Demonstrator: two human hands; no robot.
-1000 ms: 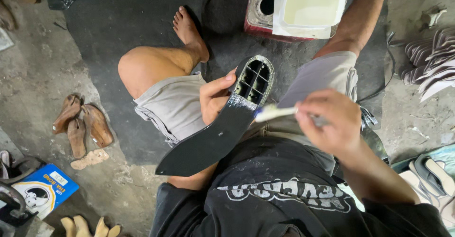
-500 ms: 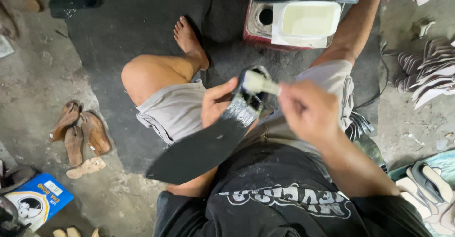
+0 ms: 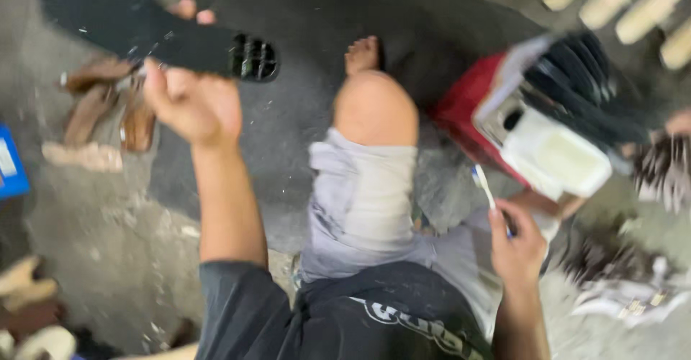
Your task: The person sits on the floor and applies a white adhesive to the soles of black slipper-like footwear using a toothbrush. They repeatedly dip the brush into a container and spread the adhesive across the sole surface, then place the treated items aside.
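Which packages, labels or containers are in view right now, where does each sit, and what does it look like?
Blue box: far left edge on the floor, flat, blue with a white patch, mostly cut off.
Red tin: right of the bent knee, boxy, red sides.
White tub: on the red tin, rectangular, cream-white.
No screens or signs.

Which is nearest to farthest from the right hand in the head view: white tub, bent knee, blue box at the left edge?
From the right hand, which holds a small white brush:
1. White tub, just above and to its right, beside the red container.
2. Bent knee, up and to the left, mid-frame.
3. Blue box, at the far left edge of the floor.
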